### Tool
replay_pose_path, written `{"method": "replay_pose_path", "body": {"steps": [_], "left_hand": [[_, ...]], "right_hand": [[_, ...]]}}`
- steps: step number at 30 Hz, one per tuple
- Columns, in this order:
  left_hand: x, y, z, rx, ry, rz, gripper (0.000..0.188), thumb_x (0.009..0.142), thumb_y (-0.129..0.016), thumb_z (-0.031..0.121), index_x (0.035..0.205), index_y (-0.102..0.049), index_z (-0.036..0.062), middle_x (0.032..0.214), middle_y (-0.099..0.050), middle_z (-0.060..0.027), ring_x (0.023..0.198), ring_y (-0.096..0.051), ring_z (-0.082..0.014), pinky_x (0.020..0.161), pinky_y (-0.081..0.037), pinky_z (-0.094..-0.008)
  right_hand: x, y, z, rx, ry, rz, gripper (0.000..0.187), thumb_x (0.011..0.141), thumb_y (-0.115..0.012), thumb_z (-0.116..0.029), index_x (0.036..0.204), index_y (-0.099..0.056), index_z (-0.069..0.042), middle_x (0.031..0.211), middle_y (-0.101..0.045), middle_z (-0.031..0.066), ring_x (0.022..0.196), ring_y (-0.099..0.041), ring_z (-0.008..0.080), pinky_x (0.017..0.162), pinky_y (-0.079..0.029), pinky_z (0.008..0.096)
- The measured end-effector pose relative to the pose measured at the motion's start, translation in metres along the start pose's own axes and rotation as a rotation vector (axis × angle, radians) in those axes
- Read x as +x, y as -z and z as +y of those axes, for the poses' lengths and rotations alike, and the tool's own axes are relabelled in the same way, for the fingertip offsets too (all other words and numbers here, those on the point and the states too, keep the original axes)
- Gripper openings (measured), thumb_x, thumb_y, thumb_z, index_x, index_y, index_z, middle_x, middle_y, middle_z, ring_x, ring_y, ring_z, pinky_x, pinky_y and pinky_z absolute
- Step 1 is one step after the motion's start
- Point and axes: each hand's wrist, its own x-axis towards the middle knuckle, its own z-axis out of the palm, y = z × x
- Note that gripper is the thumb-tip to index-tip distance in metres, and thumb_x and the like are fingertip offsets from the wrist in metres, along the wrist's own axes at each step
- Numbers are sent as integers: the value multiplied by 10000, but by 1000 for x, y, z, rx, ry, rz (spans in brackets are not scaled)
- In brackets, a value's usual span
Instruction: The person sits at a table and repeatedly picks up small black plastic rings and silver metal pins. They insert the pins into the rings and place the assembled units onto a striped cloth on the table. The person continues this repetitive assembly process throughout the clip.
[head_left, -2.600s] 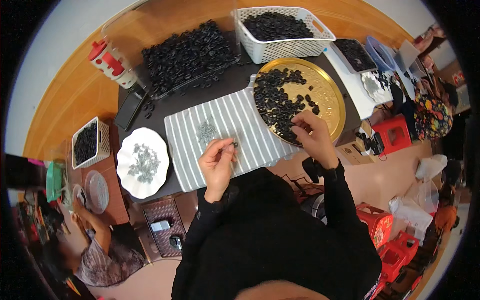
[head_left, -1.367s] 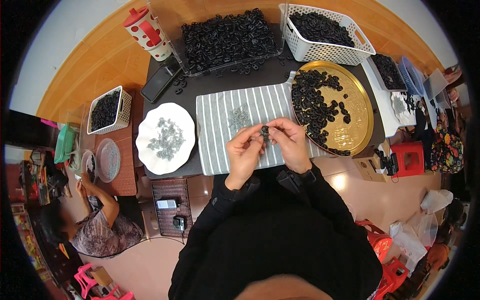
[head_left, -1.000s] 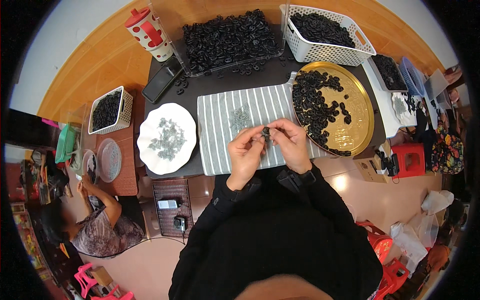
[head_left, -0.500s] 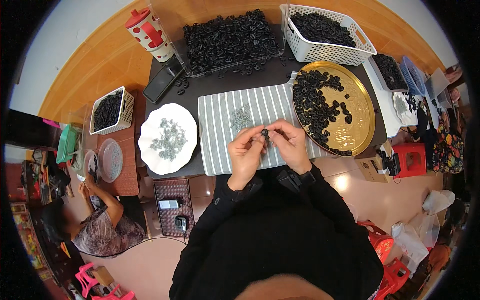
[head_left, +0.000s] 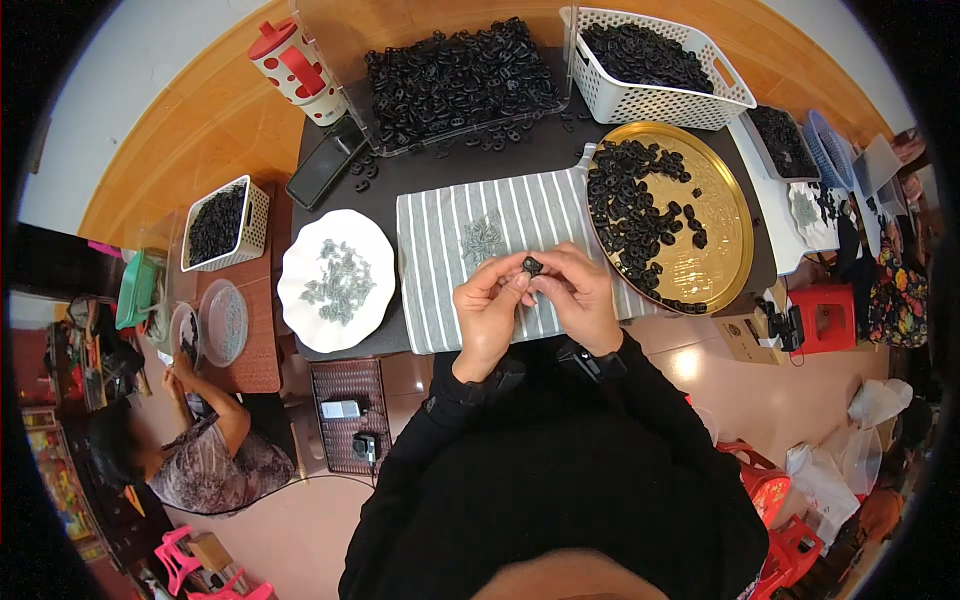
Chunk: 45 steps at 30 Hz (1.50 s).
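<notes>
Above a grey-and-white striped cloth (head_left: 430, 250), my left hand (head_left: 487, 312) and my right hand (head_left: 582, 300) meet fingertip to fingertip. Pinched between them is a small black plastic part (head_left: 532, 265); both hands are closed on it. Just beyond the fingers lies a little heap of small grey-clear pieces (head_left: 483, 236) on the cloth. A round gold tray (head_left: 715, 230) to the right bears many loose black plastic parts (head_left: 630, 195). On the left, a white scalloped plate (head_left: 300, 258) holds more grey-clear pieces (head_left: 338, 284).
A clear bin (head_left: 460, 85) and a white basket (head_left: 650, 105), both full of black parts, stand at the back. A phone (head_left: 326, 165) lies near a dotted tumbler (head_left: 297, 75). Another person (head_left: 215, 440) works at a side table, far left. Red stools (head_left: 765, 490) stand lower right.
My fingers have turned the black part slightly, and more of it shows above the fingertips. My right fingers are bent closer around it. Tray, plate and cloth stay put.
</notes>
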Motion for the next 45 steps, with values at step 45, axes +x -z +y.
{"method": "replay_pose_path", "body": {"steps": [45], "left_hand": [[-1,-2,0,-18,-14,-162,273,889,-600,-58,1159,-631,-22,895,-570,-41,708,-551,-80,603,-459,-213]], "right_hand": [[149,164,-49,185,-460,-29,205,957,-546,-115,1101,-608,17,982,-669,102,817,-633,122,731,-507,226]]}}
